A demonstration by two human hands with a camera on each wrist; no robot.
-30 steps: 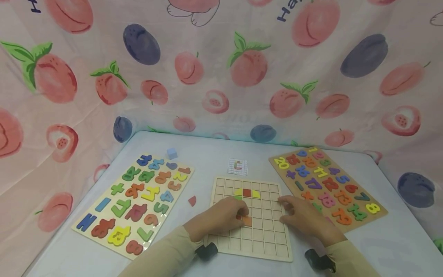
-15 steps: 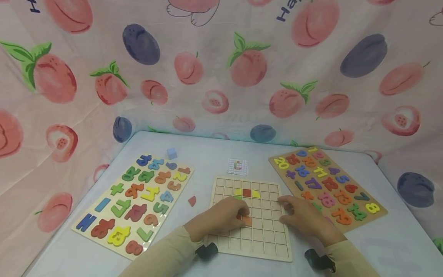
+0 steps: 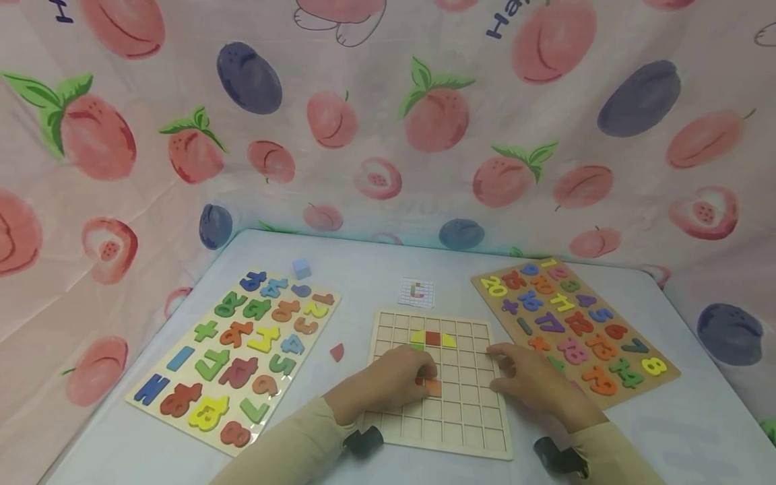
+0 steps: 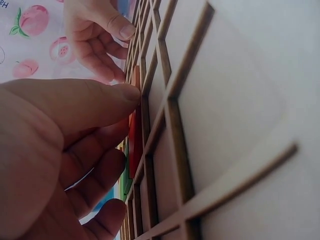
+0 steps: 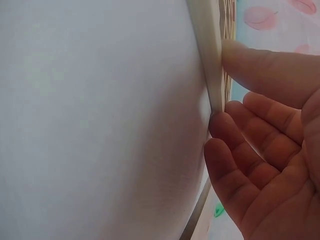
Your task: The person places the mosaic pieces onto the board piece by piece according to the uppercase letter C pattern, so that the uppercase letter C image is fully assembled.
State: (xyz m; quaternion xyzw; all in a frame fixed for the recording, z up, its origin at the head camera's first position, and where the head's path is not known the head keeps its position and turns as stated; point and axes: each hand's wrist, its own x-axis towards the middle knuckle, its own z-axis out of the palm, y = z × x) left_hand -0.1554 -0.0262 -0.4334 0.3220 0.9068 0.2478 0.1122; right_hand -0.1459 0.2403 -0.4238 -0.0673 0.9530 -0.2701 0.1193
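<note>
My left hand (image 3: 394, 374) is over the pale wooden grid board (image 3: 474, 438), its thumb and index finger pinching a red tile (image 4: 134, 146). In the head view that tile is mostly hidden behind the fingers. Right beside it lies an orange square tile (image 3: 433, 389). Farther up the board are a red square tile (image 3: 433, 338), two yellow curved tiles and a partly covered green tile (image 3: 417, 347). My right hand (image 3: 532, 378) touches the board's right edge with thumb and fingertips, its fingers loosely bent, as the right wrist view (image 5: 267, 160) also shows.
A number puzzle board (image 3: 197, 313) lies at left, another (image 3: 515, 316) at right. Behind the grid board is a small pattern card (image 3: 416, 292). A loose red curved tile (image 3: 337, 351) and a light blue cube (image 3: 301, 269) lie on the white table.
</note>
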